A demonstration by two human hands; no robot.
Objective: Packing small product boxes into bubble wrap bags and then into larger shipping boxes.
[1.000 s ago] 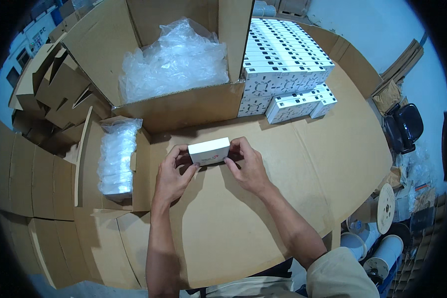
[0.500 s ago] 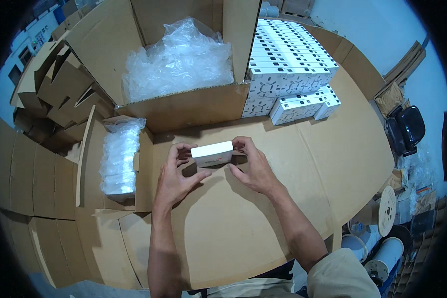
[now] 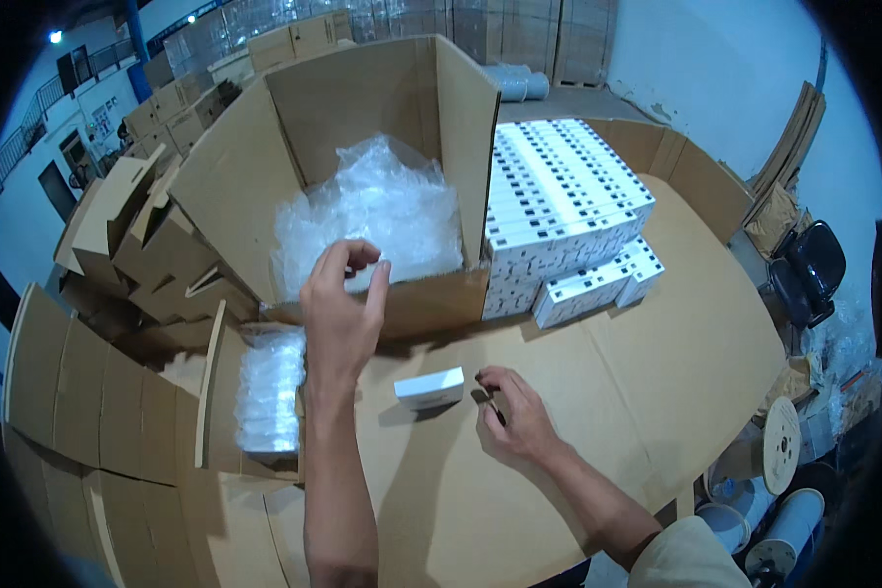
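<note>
1. the surface point(image 3: 598, 431) runs as a wide stretch from the right hand point(image 3: 519, 416) out to its curved right edge; a big cardboard box point(image 3: 416, 312) bounds the far side, and a small carton point(image 3: 221, 392) bounds the left.
2. a stack of white boxes point(image 3: 568, 186) stands beside the big box, narrowing the room at the back.
3. the small white box point(image 3: 429, 388) sits on the surface between the big box and the person; its top is plain and bright, its near side shaded with faint print.
4. the right hand is just beside the white box, thumb and fingers parted; a dark patch between them is hard to make out.
5. the left hand point(image 3: 345, 304) is raised in front of the clear plastic bags point(image 3: 382, 211), thumb and fingertips apart; whether it touches them cannot be told.
6. the left forearm partly hides the small carton; the right sleeve is cut off below.
</note>
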